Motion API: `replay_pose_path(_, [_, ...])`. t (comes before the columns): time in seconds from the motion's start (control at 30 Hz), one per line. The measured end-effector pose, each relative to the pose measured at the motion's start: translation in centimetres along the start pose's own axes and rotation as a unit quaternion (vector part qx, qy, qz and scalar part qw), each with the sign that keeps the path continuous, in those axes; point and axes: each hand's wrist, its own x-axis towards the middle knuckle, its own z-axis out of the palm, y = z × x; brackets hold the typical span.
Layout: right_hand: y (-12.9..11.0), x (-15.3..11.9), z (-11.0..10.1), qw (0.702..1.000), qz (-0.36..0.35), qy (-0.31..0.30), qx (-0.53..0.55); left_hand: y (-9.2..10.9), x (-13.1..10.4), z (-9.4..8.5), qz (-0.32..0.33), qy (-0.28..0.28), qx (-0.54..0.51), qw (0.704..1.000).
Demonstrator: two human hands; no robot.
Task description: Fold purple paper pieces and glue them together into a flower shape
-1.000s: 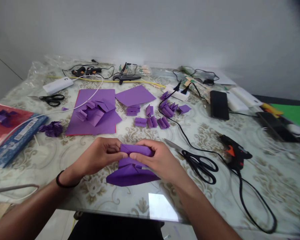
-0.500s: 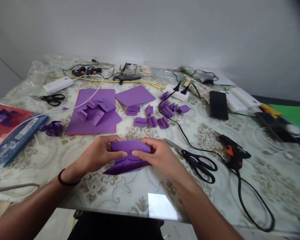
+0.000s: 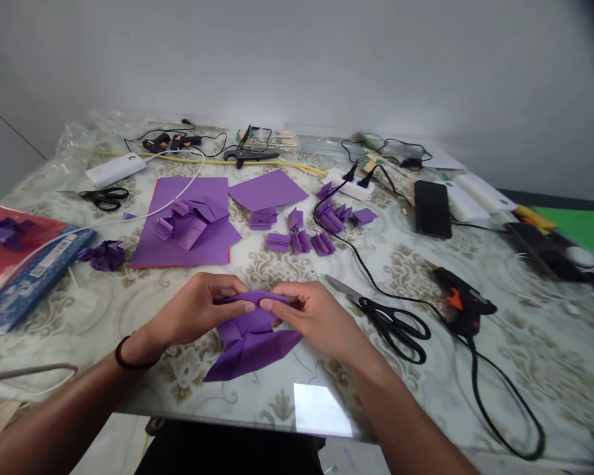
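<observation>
Near the table's front edge, a folded purple paper [image 3: 257,349] hangs between my two hands. My left hand [image 3: 212,307] pinches its upper edge, thumb in front. My right hand [image 3: 304,310] pinches the same edge from the other side, the thumb tips almost touching. The lower part of the paper spreads out toward me. Fingers behind the paper are partly hidden. Beyond my hands lie several small folded purple pieces [image 3: 301,241], a flat purple sheet [image 3: 268,189] and a folded purple form [image 3: 191,224] on more purple sheets [image 3: 148,247].
Black scissors [image 3: 393,323] lie right of my right hand, with a black glue gun [image 3: 465,303] and its cable beyond. Crumpled purple paper [image 3: 103,255], a blue packet [image 3: 39,277] and other scissors [image 3: 103,196] are left. A power strip [image 3: 349,185] and phone [image 3: 432,208] stand farther back.
The lower part of the purple paper has opened out and dropped toward me. Both hands have shifted slightly, and their grip now sits on a narrower upper fold.
</observation>
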Motion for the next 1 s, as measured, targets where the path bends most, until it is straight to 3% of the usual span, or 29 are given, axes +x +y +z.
replay_pose_path(0.1, [0.1,-0.1,0.1,0.999,-0.004,-0.010,-0.030,0.0,-0.1,0.2,0.005,-0.019,-0.044,0.999])
replay_pose_path(0.37, [-0.1,0.0,0.6,0.998,-0.048,0.021,-0.026,0.4,-0.5,0.2,0.021,0.006,-0.038,0.999])
replay_pose_path(0.73, [-0.4,-0.3,-0.3,0.998,-0.034,0.010,-0.055,0.9,-0.7,0.1,0.013,-0.017,0.011,1.000])
replay_pose_path(0.83, [0.1,-0.1,-0.7,0.999,-0.031,0.005,0.039,0.8,-0.4,0.1,0.025,0.029,-0.007,0.999])
replay_pose_path(1.0, [0.9,0.2,-1.6,0.981,-0.044,0.028,0.186,0.8,-0.1,0.1,0.066,0.181,-0.026,0.981])
